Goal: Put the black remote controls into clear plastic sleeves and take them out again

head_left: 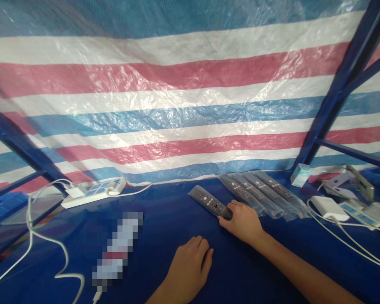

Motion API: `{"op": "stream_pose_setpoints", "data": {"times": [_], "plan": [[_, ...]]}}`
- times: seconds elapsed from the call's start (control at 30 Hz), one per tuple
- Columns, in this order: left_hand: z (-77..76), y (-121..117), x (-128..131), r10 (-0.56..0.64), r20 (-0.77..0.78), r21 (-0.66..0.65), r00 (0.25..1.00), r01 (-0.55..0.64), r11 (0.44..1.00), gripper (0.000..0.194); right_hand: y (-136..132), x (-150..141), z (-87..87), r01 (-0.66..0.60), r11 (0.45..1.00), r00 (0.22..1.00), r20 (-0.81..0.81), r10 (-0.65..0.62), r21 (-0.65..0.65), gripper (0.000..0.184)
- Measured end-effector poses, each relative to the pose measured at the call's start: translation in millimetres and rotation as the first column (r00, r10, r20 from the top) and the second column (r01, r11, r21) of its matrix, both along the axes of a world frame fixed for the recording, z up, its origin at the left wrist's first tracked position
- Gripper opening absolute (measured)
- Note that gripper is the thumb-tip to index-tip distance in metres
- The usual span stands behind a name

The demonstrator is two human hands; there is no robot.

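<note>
Four bagged remotes (266,195) lie side by side on the blue counter (164,223), right of the middle of the frame. Near the middle, our right grip (244,221) pinches the low end of another remote (209,201), thumb and fingers closed on it. At bottom middle, our left grip (190,265) curls loosely; we cannot tell if it holds anything.

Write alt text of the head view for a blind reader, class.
A person's right hand grips a remote control at a blue table, beside four more in clear bags; the left hand is nearby. Behind hangs a striped plastic sheet.
</note>
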State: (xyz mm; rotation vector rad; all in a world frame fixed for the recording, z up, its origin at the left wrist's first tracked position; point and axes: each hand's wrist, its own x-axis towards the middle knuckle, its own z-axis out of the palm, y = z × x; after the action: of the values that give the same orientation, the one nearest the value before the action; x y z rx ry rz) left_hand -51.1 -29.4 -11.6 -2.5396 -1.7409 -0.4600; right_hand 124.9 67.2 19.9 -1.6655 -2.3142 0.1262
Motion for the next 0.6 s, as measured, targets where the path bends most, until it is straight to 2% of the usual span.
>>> {"op": "stream_pose_setpoints", "data": {"times": [0.13, 0.23, 0.43, 0.6], "plan": [[2.6, 0.0, 0.1, -0.005, 0.000, -0.006, 1.000, 0.005, 1.000, 0.019, 8.9, 13.1, 1.7, 0.173, 0.983, 0.983, 0.057, -0.177, 0.062, 0.032], [3.6, 0.4, 0.3, -0.001, -0.002, -0.029, 1.000, 0.001, 1.000, 0.019, 12.6, 17.6, 0.2, 0.239, 0.966, 0.965, 0.083, -0.248, 0.100, 0.033], [2.3, 0.7, -1.1, 0.011, 0.007, -0.083, 1.000, -0.010, 0.997, 0.020, 14.0, 19.8, -1.7, 0.247, 0.961, 0.959, 0.110, -0.261, 0.125, 0.034], [4.6, 0.4, -2.0, 0.002, 0.030, -0.063, 1.000, 0.000, 0.998, 0.019, 10.5, 23.6, -0.2, 0.236, 0.959, 0.956, 0.140, -0.258, 0.155, 0.042]]}}
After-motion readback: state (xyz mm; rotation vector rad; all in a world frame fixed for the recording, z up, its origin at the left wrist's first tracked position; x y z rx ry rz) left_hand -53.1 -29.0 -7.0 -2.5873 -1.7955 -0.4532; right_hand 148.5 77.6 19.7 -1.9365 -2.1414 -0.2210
